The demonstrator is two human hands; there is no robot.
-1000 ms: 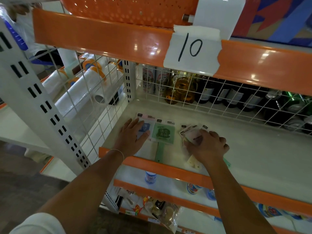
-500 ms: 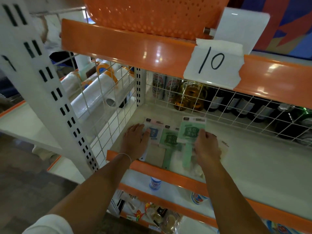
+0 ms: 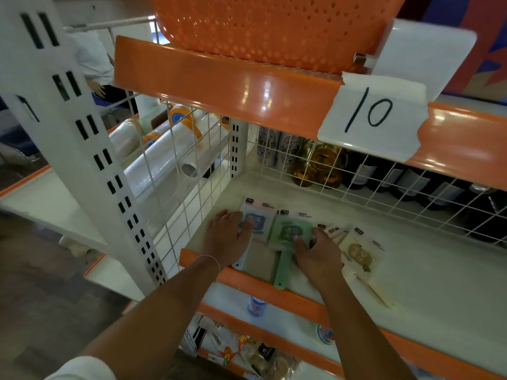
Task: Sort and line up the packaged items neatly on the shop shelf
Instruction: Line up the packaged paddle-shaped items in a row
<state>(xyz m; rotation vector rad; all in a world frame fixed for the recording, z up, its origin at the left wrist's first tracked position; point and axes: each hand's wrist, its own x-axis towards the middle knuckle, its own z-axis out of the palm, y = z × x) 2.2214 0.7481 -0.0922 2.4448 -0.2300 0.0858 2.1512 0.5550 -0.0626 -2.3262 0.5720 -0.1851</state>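
Observation:
Flat packaged items with handles lie in a row on the white shelf (image 3: 428, 272). A blue-labelled pack (image 3: 259, 219) lies at the left, and my left hand (image 3: 229, 238) rests flat on it with fingers straight. Beside it is a green pack (image 3: 285, 237) whose green handle reaches the shelf's front lip. My right hand (image 3: 315, 249) lies on the green pack's right edge, thumb on its face, fingers bent over the edge. A cream pack (image 3: 359, 255) lies to the right, handle pointing front right. Between green and cream, another pack (image 3: 333, 231) is mostly hidden.
A wire grid (image 3: 384, 185) backs the shelf, with cans and dark bottles (image 3: 365, 171) behind it. A wire side panel (image 3: 175, 174) closes the left, with plastic rolls beyond. An orange shelf edge with a "10" label (image 3: 370, 116) hangs overhead. Lower shelves hold small items.
My right hand has set the green pack down flat beside the blue one and now lies on its right edge. The cream pack has come into view. My left hand stayed on the blue pack.

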